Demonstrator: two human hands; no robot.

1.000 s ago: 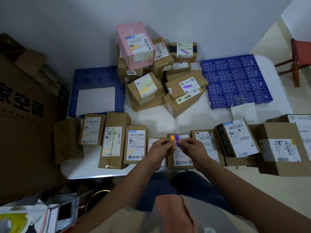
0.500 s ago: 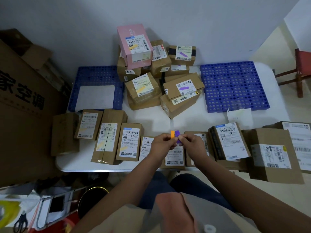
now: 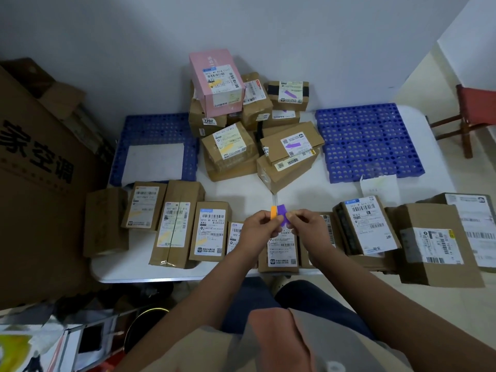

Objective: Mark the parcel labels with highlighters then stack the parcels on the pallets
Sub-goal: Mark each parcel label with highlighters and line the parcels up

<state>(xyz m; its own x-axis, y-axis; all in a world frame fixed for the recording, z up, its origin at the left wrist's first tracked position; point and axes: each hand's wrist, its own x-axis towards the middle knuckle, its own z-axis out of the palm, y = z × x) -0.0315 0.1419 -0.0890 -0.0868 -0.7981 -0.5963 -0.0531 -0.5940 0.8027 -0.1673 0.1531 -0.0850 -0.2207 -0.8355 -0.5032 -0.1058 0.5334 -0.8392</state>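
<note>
The left hand [image 3: 257, 229] holds the orange highlighter [image 3: 273, 212], and the right hand [image 3: 306, 226] pinches the purple highlighter [image 3: 281, 214], above the parcel [image 3: 281, 251] on the worktop [image 3: 241, 194]. It looks like marking time. Next, a pen must touch a label.

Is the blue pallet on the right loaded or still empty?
Empty. The right blue pallet shows only its bare perforated grid; the parcels sit beside it on the white table.
</note>
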